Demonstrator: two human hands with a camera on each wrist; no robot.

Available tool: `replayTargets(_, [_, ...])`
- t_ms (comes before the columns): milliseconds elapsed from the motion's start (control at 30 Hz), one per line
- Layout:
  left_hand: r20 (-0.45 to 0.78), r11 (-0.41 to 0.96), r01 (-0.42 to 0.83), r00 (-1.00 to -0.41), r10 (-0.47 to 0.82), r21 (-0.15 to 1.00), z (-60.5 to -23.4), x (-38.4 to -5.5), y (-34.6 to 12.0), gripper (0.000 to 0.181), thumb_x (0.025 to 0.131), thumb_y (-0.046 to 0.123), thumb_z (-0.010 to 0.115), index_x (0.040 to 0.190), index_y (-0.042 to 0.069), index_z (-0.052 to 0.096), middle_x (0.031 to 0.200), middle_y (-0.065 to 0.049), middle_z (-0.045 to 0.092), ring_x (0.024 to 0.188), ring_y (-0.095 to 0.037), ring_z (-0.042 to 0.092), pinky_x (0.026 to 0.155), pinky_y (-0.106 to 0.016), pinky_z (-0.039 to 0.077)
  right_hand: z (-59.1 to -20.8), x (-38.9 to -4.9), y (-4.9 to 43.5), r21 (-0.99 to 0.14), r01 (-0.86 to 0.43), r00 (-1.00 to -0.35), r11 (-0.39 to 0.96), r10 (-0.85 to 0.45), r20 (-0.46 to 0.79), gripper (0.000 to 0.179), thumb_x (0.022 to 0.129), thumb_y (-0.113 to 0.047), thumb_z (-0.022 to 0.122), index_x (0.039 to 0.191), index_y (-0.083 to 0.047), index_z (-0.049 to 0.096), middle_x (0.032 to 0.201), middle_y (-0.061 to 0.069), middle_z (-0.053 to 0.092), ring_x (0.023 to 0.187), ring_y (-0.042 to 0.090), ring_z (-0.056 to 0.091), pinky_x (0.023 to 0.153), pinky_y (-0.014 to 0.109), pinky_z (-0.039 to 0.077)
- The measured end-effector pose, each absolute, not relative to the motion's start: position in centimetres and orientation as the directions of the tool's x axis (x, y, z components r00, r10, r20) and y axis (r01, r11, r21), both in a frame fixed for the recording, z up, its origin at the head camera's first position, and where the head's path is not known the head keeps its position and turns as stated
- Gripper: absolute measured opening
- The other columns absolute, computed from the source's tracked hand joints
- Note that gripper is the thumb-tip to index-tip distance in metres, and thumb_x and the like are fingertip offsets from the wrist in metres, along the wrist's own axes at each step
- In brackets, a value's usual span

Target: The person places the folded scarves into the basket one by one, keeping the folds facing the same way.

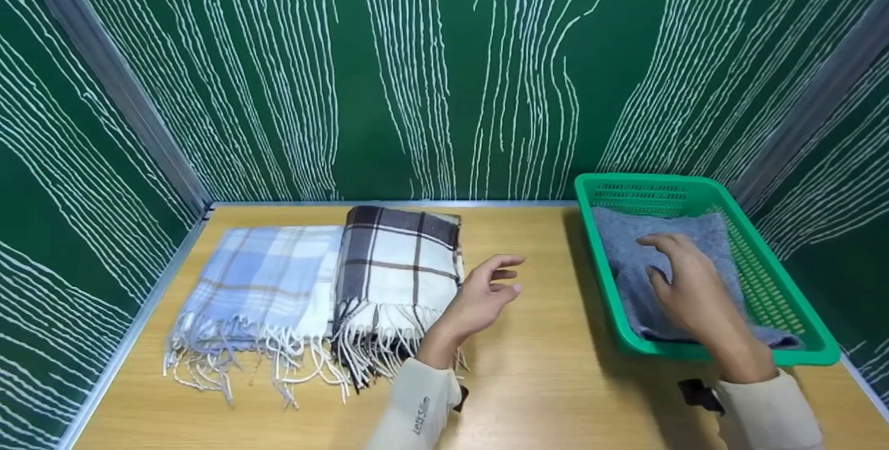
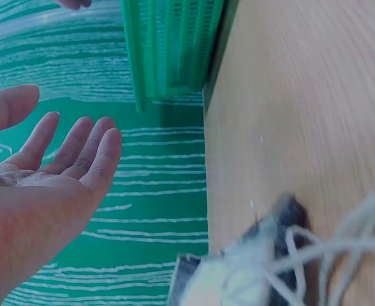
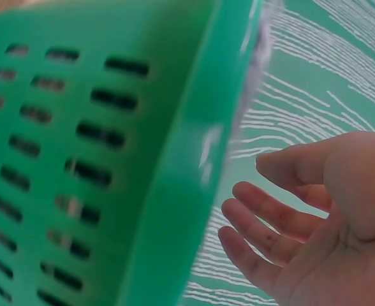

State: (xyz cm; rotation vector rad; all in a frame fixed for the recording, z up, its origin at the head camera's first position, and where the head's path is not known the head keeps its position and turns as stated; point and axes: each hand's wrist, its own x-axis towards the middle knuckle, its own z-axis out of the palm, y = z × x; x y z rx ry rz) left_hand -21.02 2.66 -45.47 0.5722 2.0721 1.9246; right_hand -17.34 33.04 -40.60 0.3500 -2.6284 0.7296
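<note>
In the head view my left hand hovers over the table beside a folded black-and-white plaid scarf, its fingers loosely bent around nothing. My right hand is above a green plastic basket, where a folded grey-blue cloth lies. Nothing sits between the right fingers; the right wrist view shows that hand apart from the basket's rim. A folded light-blue and white plaid scarf lies left of the black-and-white one, both with fringes toward me.
The wooden table is backed by a green wall with white wavy lines. Metal posts stand at the corners. The basket occupies the right side of the table, and loose fringe strands spread near the front.
</note>
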Motion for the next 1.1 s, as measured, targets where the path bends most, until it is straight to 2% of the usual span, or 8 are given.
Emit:
replayTargets(333, [0.093, 0.045, 0.120, -0.913, 0.397, 0.992, -46.1, -20.9, -0.2, 0.043, 0.106, 0.002, 0.055, 0.149, -0.001, 0.052, 0.155, -0.019, 0.051, 0.142, -0.041, 0.048, 0.116, -0.047, 0.045, -41.3, -17.3, 30.1, -0.451, -0.393, -0.853, 0.801, -0.134, 0.505, 0.038, 0.092, 0.019, 0.062, 0.129, 0.008, 0.065, 0.129, 0.030, 0.063, 0.112, 0.049, 0.061, 0.088, 0.065, 0.052])
replayTargets(533, [0.124, 0.048, 0.151, -0.927, 0.355, 0.987, -46.1, -21.3, -2.1, 0.045, 0.104, -0.001, 0.055, 0.148, -0.004, 0.051, 0.154, -0.023, 0.050, 0.140, -0.039, 0.050, 0.115, -0.045, 0.046, -41.7, -17.0, 27.9, -0.468, -0.412, -0.845, 0.782, -0.136, 0.517, 0.039, 0.093, 0.017, 0.065, 0.131, 0.006, 0.065, 0.126, 0.027, 0.064, 0.108, 0.045, 0.064, 0.085, 0.061, 0.055])
replayTargets(700, [0.128, 0.017, 0.140, -0.942, 0.312, 0.990, -45.9, -21.5, -3.7, 0.046, 0.103, -0.002, 0.054, 0.149, -0.007, 0.050, 0.153, -0.025, 0.050, 0.141, -0.043, 0.048, 0.115, -0.045, 0.047, -42.1, -17.1, 26.2, -0.473, -0.420, -0.843, 0.774, -0.140, 0.519, 0.040, 0.092, 0.017, 0.068, 0.130, 0.006, 0.066, 0.127, 0.026, 0.064, 0.107, 0.043, 0.066, 0.084, 0.058, 0.057])
replayTargets(933, [0.093, 0.023, 0.102, -0.963, 0.255, 0.995, -45.7, -21.6, -6.0, 0.044, 0.106, 0.001, 0.051, 0.150, -0.005, 0.049, 0.156, -0.024, 0.047, 0.145, -0.043, 0.045, 0.119, -0.050, 0.042, -42.8, -17.0, 24.2, -0.482, -0.432, -0.846, 0.762, -0.156, 0.510, 0.039, 0.090, 0.019, 0.068, 0.128, 0.008, 0.066, 0.128, 0.025, 0.065, 0.119, 0.043, 0.064, 0.095, 0.058, 0.055])
replayTargets(1100, [0.091, 0.010, 0.095, -0.974, 0.209, 0.995, -45.8, -21.7, -7.5, 0.045, 0.106, 0.000, 0.051, 0.150, -0.007, 0.047, 0.157, -0.025, 0.046, 0.145, -0.044, 0.044, 0.120, -0.052, 0.039, -43.5, -17.2, 23.0, -0.500, -0.426, -0.861, 0.754, -0.168, 0.480, 0.039, 0.091, 0.018, 0.067, 0.128, 0.005, 0.067, 0.128, 0.022, 0.065, 0.114, 0.038, 0.065, 0.090, 0.054, 0.059])
